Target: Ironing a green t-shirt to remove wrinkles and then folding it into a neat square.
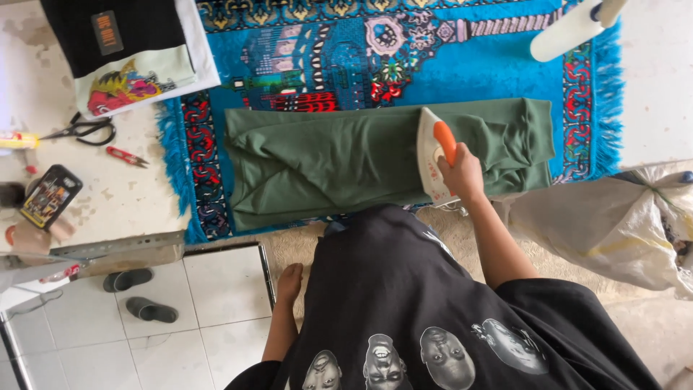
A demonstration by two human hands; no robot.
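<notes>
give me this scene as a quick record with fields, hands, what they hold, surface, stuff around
right hand: shut around orange handle of the iron
iron: flat on the green cloth, towards its right end
left hand: hangs by the body, empty, open
surface: blue patterned rug under the cloth
left of rug: scissors, red clippers, phone
top left: folded garments
floor: dark sandals

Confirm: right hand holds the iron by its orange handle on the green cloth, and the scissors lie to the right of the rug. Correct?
Not quite. The scissors lie to the left of the rug, on the pale floor, as the head view shows. The rest stands: the right hand holds the iron by its orange handle on the green cloth.
</notes>
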